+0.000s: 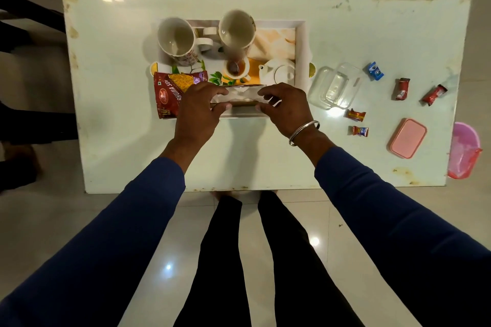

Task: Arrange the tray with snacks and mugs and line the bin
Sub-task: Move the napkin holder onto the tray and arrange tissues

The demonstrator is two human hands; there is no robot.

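A white-rimmed printed tray point(301, 42) sits mid-table. Two tall white mugs point(176, 40) point(236, 30) stand at its far left and middle. A red snack packet point(170, 90) lies on the tray's near left corner. My left hand point(198, 109) and my right hand point(285, 106) both pinch a flat packet with a silvery wrapper point(243, 97) over the tray's near edge. A pink bin point(465, 150) with a pink liner stands on the floor past the table's right end.
On the table right of the tray lie a clear glass container point(336, 86), a pink lid point(407, 137) and several small wrapped candies point(356, 115). A dark chair point(29, 16) stands at the left. My legs are at the table's near edge.
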